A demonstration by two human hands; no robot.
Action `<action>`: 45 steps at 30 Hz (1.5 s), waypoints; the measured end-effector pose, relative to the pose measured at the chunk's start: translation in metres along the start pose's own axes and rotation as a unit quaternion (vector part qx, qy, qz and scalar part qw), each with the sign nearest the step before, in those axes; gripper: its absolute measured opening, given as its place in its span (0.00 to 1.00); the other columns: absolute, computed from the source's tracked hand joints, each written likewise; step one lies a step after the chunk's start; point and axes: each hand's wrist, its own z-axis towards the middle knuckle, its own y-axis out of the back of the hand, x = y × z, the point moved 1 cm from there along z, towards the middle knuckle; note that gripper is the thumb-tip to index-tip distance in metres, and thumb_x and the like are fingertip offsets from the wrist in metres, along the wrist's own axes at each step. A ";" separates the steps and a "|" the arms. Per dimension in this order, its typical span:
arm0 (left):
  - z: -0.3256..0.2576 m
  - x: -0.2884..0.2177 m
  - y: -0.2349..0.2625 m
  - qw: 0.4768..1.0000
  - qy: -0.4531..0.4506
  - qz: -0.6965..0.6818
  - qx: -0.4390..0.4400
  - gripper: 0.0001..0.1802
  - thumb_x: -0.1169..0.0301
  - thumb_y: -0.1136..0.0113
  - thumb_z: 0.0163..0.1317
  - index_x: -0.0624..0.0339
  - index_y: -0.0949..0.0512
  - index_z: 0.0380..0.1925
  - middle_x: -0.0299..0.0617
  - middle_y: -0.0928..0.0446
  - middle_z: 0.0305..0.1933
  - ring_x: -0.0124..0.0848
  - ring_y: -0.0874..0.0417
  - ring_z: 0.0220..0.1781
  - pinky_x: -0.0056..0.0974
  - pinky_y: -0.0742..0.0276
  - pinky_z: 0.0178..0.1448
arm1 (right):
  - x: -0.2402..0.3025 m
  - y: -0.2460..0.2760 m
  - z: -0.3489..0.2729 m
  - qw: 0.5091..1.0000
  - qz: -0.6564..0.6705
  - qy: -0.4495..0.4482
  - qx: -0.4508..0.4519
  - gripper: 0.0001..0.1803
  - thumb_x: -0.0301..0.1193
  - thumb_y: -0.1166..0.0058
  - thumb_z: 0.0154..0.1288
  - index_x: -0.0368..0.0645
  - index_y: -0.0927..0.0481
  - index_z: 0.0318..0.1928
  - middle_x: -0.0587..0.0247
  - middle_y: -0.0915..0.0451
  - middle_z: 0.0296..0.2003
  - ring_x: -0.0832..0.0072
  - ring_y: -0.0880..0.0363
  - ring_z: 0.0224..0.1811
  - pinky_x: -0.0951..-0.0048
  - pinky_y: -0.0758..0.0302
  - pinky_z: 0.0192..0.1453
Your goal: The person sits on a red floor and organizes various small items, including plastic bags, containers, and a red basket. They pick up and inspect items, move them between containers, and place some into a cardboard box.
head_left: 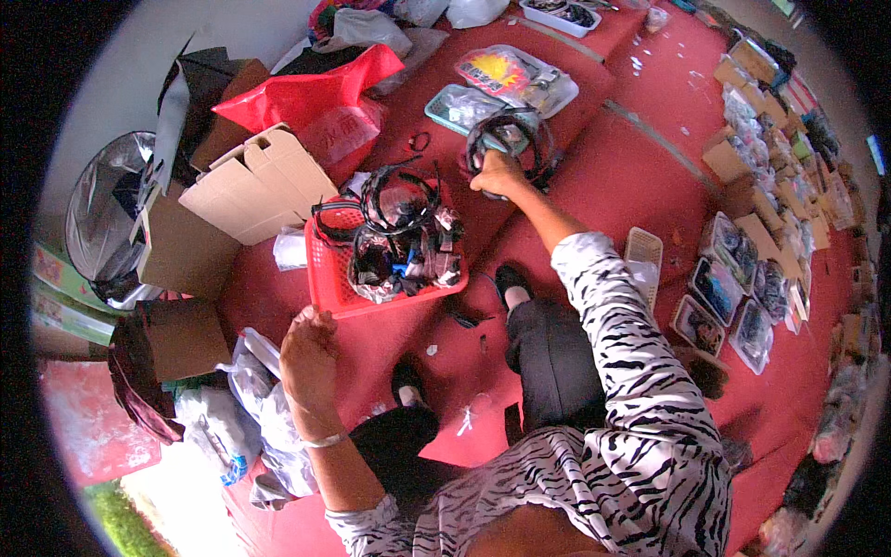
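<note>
My right hand (499, 174) reaches far forward and is closed on a bundle of black hoop-shaped headbands (534, 139). The bundle is over the near edge of a pale green basket (448, 110); whether it touches the basket I cannot tell. At the near left corner of a red plastic basket (357, 304) is my left hand (309, 357), its fingers curled at the rim. More black headbands (401, 197) lie on top of the red basket's load, above small dark packets (394, 265) with a bit of blue among them.
An open cardboard box (260, 181) and a red plastic bag (325, 102) stand to the left. Clear bags (264, 408) lie near my left arm. Filled trays (715, 288) and a cream basket (643, 246) are at right, beyond them rows of small boxes (789, 195). Red covering (594, 158) spreads underneath.
</note>
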 end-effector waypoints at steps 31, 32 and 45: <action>-0.020 -0.029 -0.011 0.999 -0.041 -0.004 -0.009 0.09 0.69 0.51 0.63 0.61 0.25 0.37 0.39 0.21 0.34 0.25 0.22 0.36 0.27 0.30 0.41 | 0.174 -0.038 -0.061 0.893 -0.267 0.319 0.173 0.19 0.42 0.48 0.55 0.38 0.18 0.34 0.47 0.20 0.36 0.57 0.20 0.42 0.54 0.32 0.49; -0.019 -0.029 -0.006 0.999 -0.049 -0.014 0.002 0.09 0.69 0.52 0.63 0.61 0.25 0.36 0.39 0.20 0.35 0.25 0.21 0.36 0.27 0.29 0.41 | 0.168 -0.057 -0.063 0.877 -0.328 0.309 0.167 0.16 0.39 0.50 0.56 0.40 0.18 0.36 0.49 0.20 0.39 0.58 0.21 0.45 0.53 0.34 0.51; -0.030 -0.038 0.013 0.996 -0.061 -0.053 -0.028 0.08 0.71 0.52 0.62 0.61 0.26 0.38 0.39 0.21 0.35 0.26 0.22 0.36 0.27 0.31 0.41 | 0.141 -0.005 -0.010 0.968 -0.125 0.214 0.029 0.12 0.32 0.47 0.52 0.39 0.24 0.37 0.44 0.21 0.35 0.47 0.22 0.38 0.51 0.27 0.43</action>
